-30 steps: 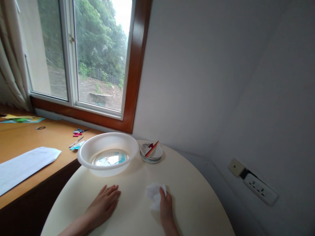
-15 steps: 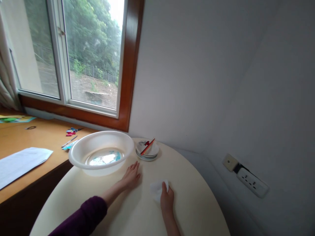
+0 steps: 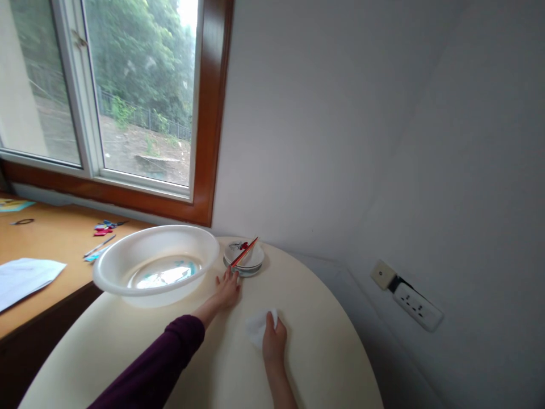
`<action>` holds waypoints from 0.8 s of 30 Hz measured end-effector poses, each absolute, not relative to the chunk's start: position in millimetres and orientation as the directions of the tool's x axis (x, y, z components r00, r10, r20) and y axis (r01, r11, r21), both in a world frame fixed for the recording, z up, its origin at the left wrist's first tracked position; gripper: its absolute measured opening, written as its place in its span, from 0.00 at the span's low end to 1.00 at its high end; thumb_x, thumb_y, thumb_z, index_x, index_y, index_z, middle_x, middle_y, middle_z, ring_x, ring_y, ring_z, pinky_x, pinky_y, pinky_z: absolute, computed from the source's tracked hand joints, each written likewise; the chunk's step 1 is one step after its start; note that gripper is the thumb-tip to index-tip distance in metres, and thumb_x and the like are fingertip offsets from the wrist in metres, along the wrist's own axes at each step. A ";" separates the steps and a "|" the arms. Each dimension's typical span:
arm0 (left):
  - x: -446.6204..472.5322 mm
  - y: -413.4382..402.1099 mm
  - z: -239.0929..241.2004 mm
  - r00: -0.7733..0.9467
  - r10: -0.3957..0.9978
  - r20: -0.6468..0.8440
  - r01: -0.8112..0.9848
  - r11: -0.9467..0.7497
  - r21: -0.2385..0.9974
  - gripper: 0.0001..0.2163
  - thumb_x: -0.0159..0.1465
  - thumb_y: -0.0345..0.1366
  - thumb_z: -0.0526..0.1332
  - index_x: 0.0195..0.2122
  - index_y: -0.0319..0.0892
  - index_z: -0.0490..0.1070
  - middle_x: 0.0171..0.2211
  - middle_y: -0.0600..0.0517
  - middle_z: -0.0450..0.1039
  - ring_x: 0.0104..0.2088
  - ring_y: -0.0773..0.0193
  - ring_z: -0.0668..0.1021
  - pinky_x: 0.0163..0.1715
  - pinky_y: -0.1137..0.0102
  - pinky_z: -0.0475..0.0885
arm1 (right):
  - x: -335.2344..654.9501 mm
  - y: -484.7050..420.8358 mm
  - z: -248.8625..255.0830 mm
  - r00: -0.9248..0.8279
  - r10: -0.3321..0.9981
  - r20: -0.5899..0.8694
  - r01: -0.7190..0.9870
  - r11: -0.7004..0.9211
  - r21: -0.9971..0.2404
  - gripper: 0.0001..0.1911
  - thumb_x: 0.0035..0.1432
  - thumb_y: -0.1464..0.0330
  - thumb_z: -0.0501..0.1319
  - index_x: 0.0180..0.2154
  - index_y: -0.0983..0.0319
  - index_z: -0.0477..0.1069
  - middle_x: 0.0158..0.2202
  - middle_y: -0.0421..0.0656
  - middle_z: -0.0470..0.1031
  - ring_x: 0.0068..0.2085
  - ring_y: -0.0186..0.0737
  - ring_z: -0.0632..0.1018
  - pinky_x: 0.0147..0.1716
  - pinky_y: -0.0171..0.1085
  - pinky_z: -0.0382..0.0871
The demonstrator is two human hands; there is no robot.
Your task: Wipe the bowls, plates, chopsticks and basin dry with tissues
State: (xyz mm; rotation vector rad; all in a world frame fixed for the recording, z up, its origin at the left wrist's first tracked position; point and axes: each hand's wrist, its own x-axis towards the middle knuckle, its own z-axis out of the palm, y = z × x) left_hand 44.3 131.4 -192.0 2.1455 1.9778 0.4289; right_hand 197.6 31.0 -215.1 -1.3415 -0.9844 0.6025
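Observation:
My left hand (image 3: 227,289) reaches to the front edge of a small stack of white plates (image 3: 254,262), fingers spread and nothing held. Its fingertips are at the plates' rim; I cannot tell whether they touch. Across the top plate, which has a red and dark pattern, lie red chopsticks (image 3: 244,252). My right hand (image 3: 275,341) pinches a thin white cloth or tissue (image 3: 255,328) between thumb and fingers, low over the round table (image 3: 315,341). Left of the plates stands a large translucent white basin (image 3: 123,288).
A wooden desk (image 3: 51,238) adjoins the table on the left, with a white paper sheet (image 3: 28,278), a pen (image 3: 99,246) and small coloured pieces (image 3: 104,228) on it. Behind are a window and wall. A power strip (image 3: 417,305) is fixed to the right wall.
My left hand has moved forward to the plates and its fingers have spread. The right hand still grips the white cloth or tissue. The view has turned slightly to the right.

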 end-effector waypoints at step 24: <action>28.4 86.6 -171.5 0.117 0.991 -0.060 0.920 -0.086 0.381 0.30 0.58 0.37 0.50 0.60 0.31 0.45 0.60 0.29 0.48 0.61 0.41 0.50 0.53 0.41 0.44 | 201.7 34.8 -215.8 0.536 0.816 0.219 0.146 0.165 -0.975 0.24 0.44 0.48 0.53 0.23 0.64 0.71 0.25 0.50 0.77 0.30 0.47 0.76 0.31 0.39 0.68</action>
